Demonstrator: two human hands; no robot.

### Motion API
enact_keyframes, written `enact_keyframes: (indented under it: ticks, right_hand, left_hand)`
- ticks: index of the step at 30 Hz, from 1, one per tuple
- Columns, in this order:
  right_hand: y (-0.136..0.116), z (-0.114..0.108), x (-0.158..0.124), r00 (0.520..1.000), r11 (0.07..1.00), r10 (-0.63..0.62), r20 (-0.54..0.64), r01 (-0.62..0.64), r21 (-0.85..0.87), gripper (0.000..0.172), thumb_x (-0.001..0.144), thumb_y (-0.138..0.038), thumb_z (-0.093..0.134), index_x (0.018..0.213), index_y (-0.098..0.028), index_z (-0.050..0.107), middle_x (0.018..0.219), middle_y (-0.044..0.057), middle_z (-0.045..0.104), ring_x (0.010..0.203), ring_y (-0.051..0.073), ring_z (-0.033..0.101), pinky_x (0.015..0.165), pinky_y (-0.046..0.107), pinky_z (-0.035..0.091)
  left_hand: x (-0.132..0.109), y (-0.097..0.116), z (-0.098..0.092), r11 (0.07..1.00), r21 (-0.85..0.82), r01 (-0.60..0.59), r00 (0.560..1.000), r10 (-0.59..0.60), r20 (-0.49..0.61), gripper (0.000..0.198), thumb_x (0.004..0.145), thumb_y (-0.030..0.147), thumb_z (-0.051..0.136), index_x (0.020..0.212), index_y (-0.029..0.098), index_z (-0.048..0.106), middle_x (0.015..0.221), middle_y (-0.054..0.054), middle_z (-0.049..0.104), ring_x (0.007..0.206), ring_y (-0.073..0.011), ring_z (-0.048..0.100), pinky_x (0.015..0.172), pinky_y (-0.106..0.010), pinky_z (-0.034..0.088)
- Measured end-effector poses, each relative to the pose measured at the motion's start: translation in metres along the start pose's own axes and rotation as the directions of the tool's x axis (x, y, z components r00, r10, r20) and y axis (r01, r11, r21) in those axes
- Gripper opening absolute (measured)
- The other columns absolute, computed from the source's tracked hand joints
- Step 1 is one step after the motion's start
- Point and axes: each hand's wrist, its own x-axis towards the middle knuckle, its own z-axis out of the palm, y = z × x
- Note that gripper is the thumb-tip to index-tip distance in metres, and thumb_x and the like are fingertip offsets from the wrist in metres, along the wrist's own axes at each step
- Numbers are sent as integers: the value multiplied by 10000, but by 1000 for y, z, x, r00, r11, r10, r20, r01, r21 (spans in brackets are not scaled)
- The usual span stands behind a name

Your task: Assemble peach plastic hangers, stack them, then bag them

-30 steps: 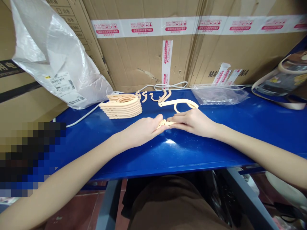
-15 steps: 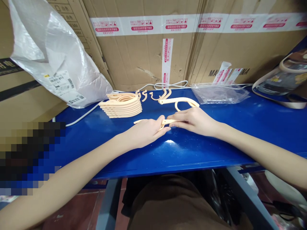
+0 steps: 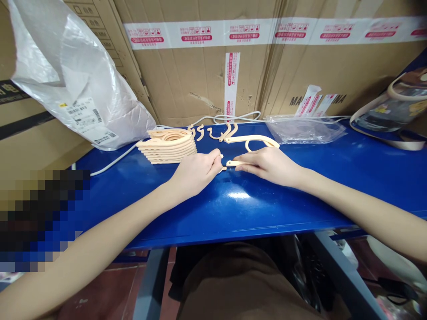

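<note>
At one blue table (image 3: 233,218), two hands (image 3: 199,174) (image 3: 271,165) gripping cream parts (image 3: 232,163), one stack (image 3: 168,152)

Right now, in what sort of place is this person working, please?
Probably a storeroom or workshop corner: big cardboard boxes sealed with printed tape stand behind a blue table, and a neat stack of cream pieces lies on it.

Table (image 3: 200,222): smooth, glossy surface. Hangers (image 3: 167,152) near rear edge: smooth plastic. Box (image 3: 193,84) along rear edge: matt cardboard. Bag (image 3: 90,84), rear edge, left: shiny, wrinkled plastic.
</note>
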Motion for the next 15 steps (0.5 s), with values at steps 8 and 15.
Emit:
enact_keyframes:
  ticks: [8, 15]
  right_hand:
    - [-1, 2, -2, 997, 998, -69, -18, 70, 4, 358, 983, -372, 479, 1188, -163, 684, 1059, 67, 750, 879, 220, 705, 762, 320, 478]
    - [-1, 1, -3, 994, 994, -102, -26, 102, 34, 338, 989, -353, 470, 1195, -187, 681, 1030, 51, 751, 850, 196, 698, 745, 304, 470]
  left_hand:
    - [-1, 3, -2, 999, -13, -46, 999, 46, -5, 334, 1017, 307, 303, 742, 195, 455, 567, 29, 450, 522, -138, 458, 520, -264, 218]
    - [-4, 3, 0, 993, -22, -118, 988, 120, 103, 366, 1029, 451, 302, 821, 199, 465, 598, 25, 520, 553, -167, 538, 514, -254, 265]
